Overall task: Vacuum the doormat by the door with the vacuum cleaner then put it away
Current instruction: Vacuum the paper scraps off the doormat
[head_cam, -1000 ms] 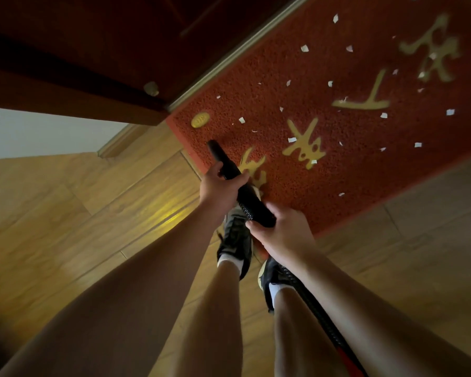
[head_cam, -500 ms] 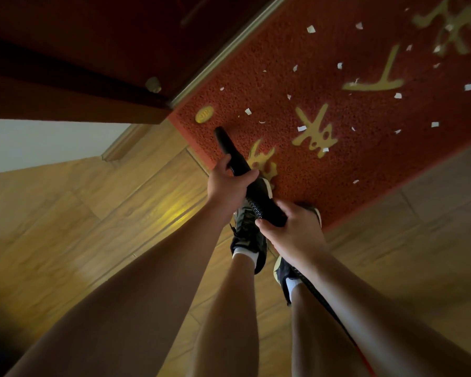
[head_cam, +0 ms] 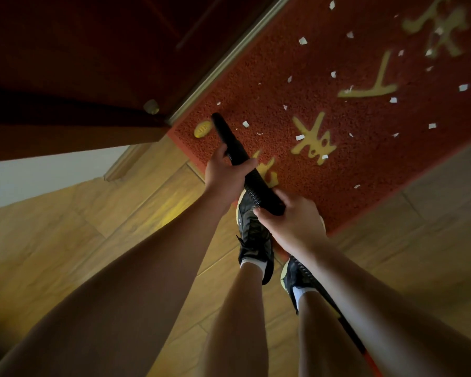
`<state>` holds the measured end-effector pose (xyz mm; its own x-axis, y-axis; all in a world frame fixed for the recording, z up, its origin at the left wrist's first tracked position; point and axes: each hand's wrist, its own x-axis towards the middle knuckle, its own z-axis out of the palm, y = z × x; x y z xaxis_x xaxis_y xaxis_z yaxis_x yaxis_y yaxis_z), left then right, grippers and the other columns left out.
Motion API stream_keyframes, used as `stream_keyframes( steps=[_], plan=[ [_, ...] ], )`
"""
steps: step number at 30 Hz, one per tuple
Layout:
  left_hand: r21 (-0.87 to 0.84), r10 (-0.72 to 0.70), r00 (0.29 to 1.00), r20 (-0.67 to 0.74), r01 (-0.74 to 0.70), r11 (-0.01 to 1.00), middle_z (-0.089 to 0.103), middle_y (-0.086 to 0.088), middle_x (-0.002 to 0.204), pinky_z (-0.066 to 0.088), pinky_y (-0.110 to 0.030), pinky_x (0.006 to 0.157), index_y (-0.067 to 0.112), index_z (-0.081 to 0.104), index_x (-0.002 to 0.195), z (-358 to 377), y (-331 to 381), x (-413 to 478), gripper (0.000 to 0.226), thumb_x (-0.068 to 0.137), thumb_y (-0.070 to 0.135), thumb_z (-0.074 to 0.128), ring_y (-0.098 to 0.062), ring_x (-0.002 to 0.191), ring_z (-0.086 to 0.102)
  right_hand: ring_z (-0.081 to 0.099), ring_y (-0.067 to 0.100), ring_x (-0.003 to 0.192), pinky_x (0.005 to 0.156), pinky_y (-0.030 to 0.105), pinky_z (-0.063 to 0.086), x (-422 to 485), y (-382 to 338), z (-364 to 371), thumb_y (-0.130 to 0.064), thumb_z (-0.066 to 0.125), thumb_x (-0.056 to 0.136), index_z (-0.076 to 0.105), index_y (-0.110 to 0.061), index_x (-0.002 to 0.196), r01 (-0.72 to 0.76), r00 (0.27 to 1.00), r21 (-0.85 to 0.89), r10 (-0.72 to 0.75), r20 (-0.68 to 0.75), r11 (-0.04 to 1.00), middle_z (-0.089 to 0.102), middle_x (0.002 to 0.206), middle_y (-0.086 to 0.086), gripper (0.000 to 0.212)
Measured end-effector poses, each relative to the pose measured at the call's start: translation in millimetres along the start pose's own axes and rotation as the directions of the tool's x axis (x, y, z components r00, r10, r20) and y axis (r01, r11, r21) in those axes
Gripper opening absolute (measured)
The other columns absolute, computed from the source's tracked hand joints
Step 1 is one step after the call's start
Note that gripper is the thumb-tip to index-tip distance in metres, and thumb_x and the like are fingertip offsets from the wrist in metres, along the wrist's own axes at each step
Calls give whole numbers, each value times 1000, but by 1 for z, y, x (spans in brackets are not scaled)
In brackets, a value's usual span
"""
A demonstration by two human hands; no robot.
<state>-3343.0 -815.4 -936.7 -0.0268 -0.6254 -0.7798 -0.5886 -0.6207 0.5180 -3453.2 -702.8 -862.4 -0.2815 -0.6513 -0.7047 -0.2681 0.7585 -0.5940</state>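
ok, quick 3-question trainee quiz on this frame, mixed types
1. True or false: both hands grip the black vacuum nozzle.
2. Which hand is nearer the nozzle tip? A) left hand B) right hand
3. Fill in: white paper scraps lie scattered on the red ____.

Key: 1 true; 2 A; 3 doormat.
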Motion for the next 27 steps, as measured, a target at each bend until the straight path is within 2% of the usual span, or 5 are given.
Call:
stream_keyframes(
  steps=[3, 10, 15, 19, 27],
  plan=[
    [3, 10, 1000, 15, -10, 1000, 68, 8, 117, 52, -29, 83, 18, 59, 137, 0, 4, 6, 62, 82, 29, 85, -10, 102, 67, 58, 15, 63, 42, 13, 35, 5, -2, 1, -27, 73, 88, 69, -15, 94, -1, 1000, -2, 1, -18, 1000, 66, 69, 1, 15],
    [58, 22, 999, 36, -24, 998, 63, 3, 137, 50, -34, 99, 18, 54, 145, 1, 12, 16, 82, 74, 43, 86, -18, 121, 62, 55, 4, 54, 43, 12, 37, 15, -2, 0, -30, 73, 88, 69, -16, 99, -30, 1000, 8, 30, -4, 1000, 62, 65, -6, 17],
    [65, 10, 999, 51, -13, 998, 65, 7, 123, 49, -29, 89, 18, 60, 138, 2, 14, 16, 75, 74, 45, 86, -16, 113, 64, 52, 2, 45, 41, 11, 34, 19, -2, -1, -29, 72, 89, 68, -13, 98, -25, 1000, -6, 25, 5, 1000, 55, 59, -10, 19],
    [88, 19, 999, 35, -22, 996, 70, 3, 120, 55, -38, 93, 21, 66, 128, 4, 11, 12, 90, 51, 68, 76, -18, 111, 67, 54, 2, 54, 44, 10, 36, 12, -2, -5, -29, 73, 88, 68, -15, 97, -36, 999, -19, 36, -13, 999, 58, 64, -9, 18],
    [93, -17, 999, 37, 13, 996, 70, 3, 122, 58, -47, 95, 20, 64, 131, 10, -1, 4, 91, 52, 65, 77, -19, 108, 69, 53, -13, 59, 45, 6, 35, -2, 2, -8, -25, 72, 89, 58, -26, 87, -31, 1000, 23, 31, 2, 999, 52, 61, -13, 14]
  ],
)
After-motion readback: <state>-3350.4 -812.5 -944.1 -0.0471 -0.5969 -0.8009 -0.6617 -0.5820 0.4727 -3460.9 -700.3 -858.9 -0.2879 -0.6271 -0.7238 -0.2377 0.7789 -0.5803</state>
